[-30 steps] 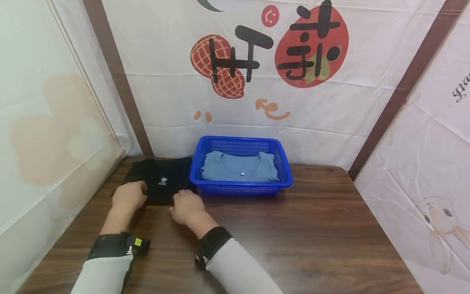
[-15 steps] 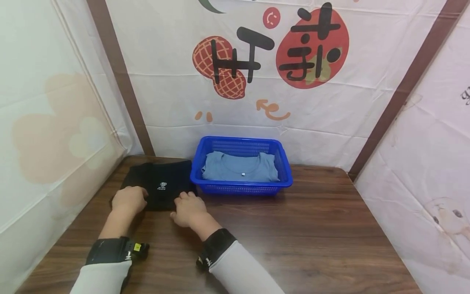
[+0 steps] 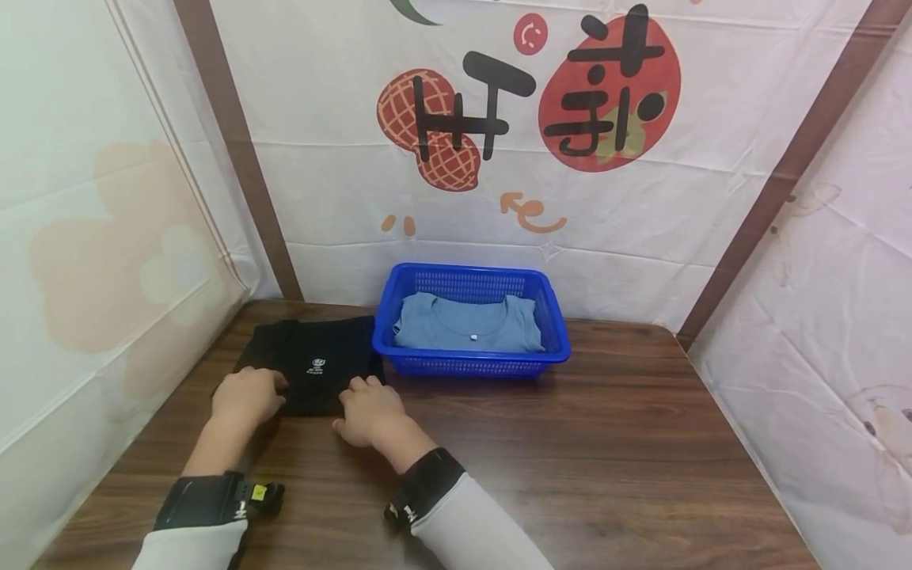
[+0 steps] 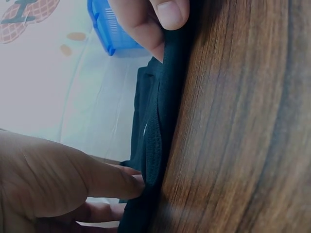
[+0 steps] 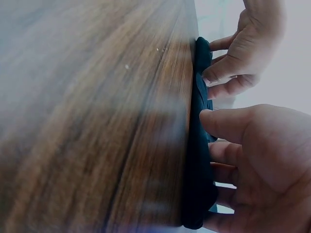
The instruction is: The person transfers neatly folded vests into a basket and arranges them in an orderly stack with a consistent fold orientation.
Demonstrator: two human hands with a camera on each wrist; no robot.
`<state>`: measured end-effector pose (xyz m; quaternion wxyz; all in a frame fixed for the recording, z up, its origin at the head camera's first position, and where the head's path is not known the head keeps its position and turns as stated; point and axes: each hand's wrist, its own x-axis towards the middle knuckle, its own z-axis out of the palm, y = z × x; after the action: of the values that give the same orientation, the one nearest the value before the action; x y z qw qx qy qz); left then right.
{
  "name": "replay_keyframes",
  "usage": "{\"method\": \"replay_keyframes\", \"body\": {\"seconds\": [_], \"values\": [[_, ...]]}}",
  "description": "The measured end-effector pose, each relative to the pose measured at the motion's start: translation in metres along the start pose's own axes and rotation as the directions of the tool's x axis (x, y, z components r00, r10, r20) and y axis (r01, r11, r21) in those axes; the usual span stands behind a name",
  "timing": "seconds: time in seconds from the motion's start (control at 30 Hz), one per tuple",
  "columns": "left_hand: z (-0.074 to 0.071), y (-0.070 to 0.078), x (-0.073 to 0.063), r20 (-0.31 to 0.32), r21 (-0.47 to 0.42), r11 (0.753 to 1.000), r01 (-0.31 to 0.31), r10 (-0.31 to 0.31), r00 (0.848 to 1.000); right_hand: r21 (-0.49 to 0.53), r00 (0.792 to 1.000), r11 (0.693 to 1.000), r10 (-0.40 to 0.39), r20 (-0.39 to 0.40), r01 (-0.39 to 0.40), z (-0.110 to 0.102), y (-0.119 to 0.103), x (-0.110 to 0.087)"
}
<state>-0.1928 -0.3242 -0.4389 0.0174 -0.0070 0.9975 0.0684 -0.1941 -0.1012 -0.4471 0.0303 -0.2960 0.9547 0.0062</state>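
Note:
A folded black shirt [image 3: 321, 368] with a small white print lies flat at the left of the table. My left hand [image 3: 249, 396] grips its near left part, thumb [image 4: 129, 182] against the folded front edge and fingers on top. Near the front right corner my right hand [image 3: 372, 412] holds the same edge, its thumb [image 5: 211, 119] on the near fold and its fingers over the cloth. In the right wrist view both hands meet the thin, layered edge of the shirt. Where the fingertips press the cloth is partly hidden.
Right beside the shirt stands a blue plastic basket [image 3: 470, 366] with a folded light-blue shirt [image 3: 470, 324] in it. The wooden table [image 3: 584, 443] ends at white printed cloth walls [image 3: 328, 214] behind and at both sides.
The black shirt has slid a little toward the person, along with both hands. The basket and the blue shirt stay in place; the head view has shifted slightly.

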Motion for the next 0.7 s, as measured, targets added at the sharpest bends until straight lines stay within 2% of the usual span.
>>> {"method": "replay_keyframes", "body": {"seconds": [0.3, 0.7], "values": [[0.000, 0.003, -0.011, 0.011, 0.011, 1.000, 0.004, -0.005, 1.000, -0.004, 0.999, 1.000, -0.023, 0.044, 0.023, 0.001, -0.002, -0.007], [-0.003, 0.014, -0.031, -0.007, 0.052, 0.999, -0.016, 0.017, 1.000, -0.049, 0.998, 0.997, -0.063, 0.027, 0.065, -0.004, -0.005, -0.029]]}}
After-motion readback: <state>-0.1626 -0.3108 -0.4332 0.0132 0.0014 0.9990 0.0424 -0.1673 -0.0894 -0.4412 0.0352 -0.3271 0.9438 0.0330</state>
